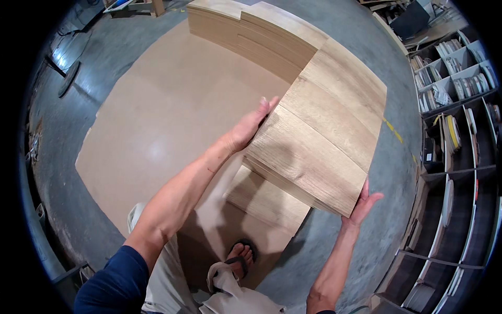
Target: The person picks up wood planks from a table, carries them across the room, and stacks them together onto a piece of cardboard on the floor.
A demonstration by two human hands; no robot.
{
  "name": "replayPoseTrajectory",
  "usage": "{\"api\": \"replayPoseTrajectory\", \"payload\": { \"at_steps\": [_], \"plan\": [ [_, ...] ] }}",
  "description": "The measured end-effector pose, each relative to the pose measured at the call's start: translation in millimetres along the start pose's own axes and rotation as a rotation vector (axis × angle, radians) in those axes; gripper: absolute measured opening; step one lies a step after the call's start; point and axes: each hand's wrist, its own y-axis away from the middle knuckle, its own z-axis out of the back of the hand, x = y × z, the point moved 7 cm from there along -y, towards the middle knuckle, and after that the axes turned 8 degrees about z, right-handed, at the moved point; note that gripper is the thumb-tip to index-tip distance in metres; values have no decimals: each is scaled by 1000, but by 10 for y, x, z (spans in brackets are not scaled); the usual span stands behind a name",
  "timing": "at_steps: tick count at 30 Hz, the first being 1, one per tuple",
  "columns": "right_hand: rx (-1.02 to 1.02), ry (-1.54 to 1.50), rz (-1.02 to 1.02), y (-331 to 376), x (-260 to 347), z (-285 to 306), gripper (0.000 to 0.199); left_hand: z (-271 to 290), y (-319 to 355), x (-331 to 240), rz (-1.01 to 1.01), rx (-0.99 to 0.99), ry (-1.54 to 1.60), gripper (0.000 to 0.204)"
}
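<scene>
Boards (319, 152) sit right of the frame's middle. I see the left hand (251, 124) and right hand (361, 208) grasping their opposite sides. Brown sheet (144, 110) lies left.

I count two hands of mine: one left hand (254, 121) and one right hand (362, 208). Between them I see one wood-patterned stack (324, 136); its layers I cannot count surely. At the near side there are one foot (240, 250), one black sandal (253, 249) and two trouser legs (168, 277). On the left lie one brown sheet (141, 131) and, farther, one round base (69, 79).
</scene>
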Motion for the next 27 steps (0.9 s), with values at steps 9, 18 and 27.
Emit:
{"api": "replayPoseTrajectory", "payload": {
  "at_steps": [9, 18, 27],
  "plan": [
    [-11, 25, -130, -130, -220, 317, 100, 24, -109, 96, 46, 58, 62, 92],
    [-70, -178, -230, -218, -378, -2, 97, 67, -491, 118, 35, 15, 55, 91],
    [-151, -33, -233, -207, -270, -153, 96, 114, -453, 42, 118, -26, 126, 86]
  ]
}}
